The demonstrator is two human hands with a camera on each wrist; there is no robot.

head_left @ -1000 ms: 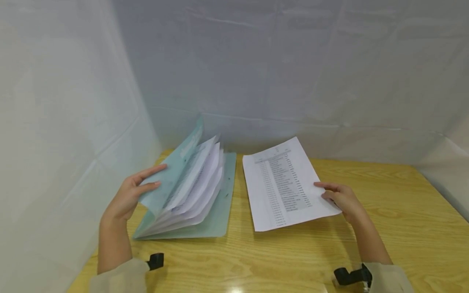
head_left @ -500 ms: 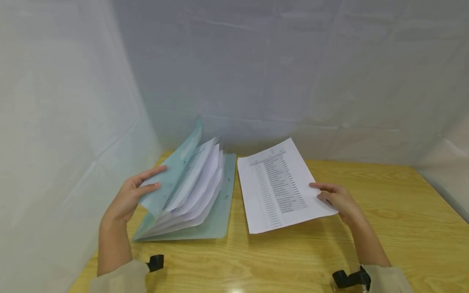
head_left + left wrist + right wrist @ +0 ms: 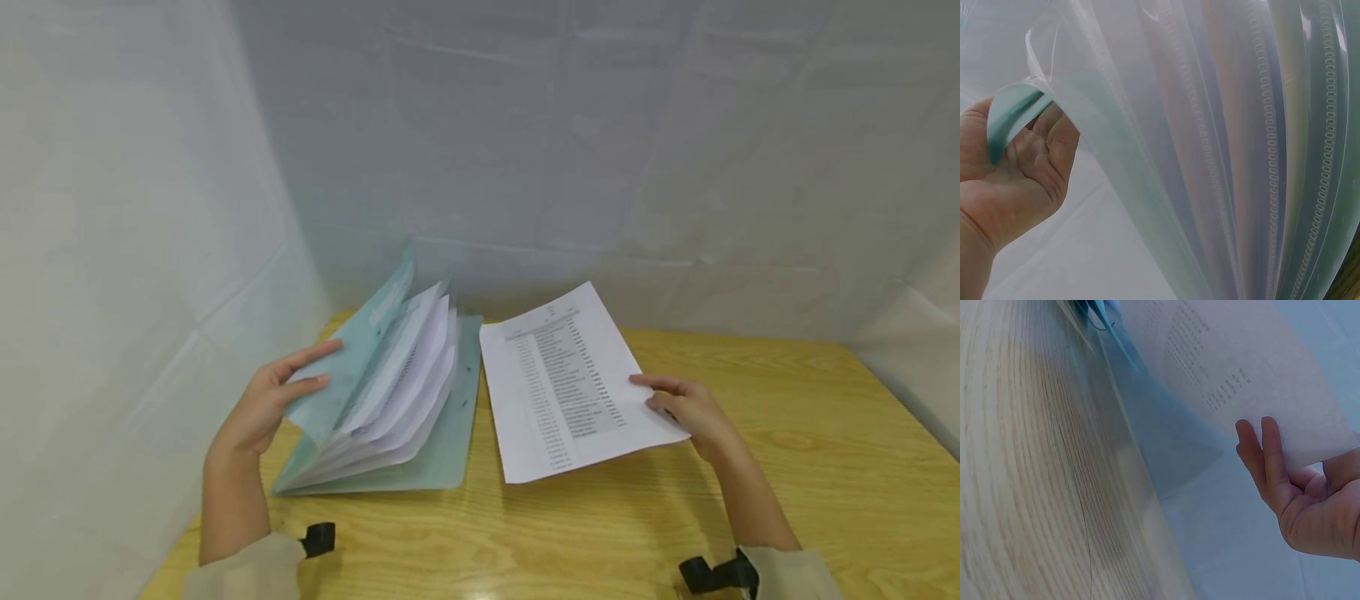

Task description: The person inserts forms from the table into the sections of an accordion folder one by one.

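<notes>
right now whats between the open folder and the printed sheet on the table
Head view: only a thin strip of bare wooden table separates the folder from the printed sheet; near the far corner they almost meet.

Printed sheet (image 3: 570,383) — carries a short heading line at its top and a column of dark printed rows beneath it; the characters are too small and blurred to be read in the head view. In the right wrist view the same print shows faintly through the paper (image 3: 1210,369) — illegible there as well. The green folder (image 3: 375,392) and its inner leaves show faint print, also illegible. No brand, number or sign can be made out anywhere.
</notes>
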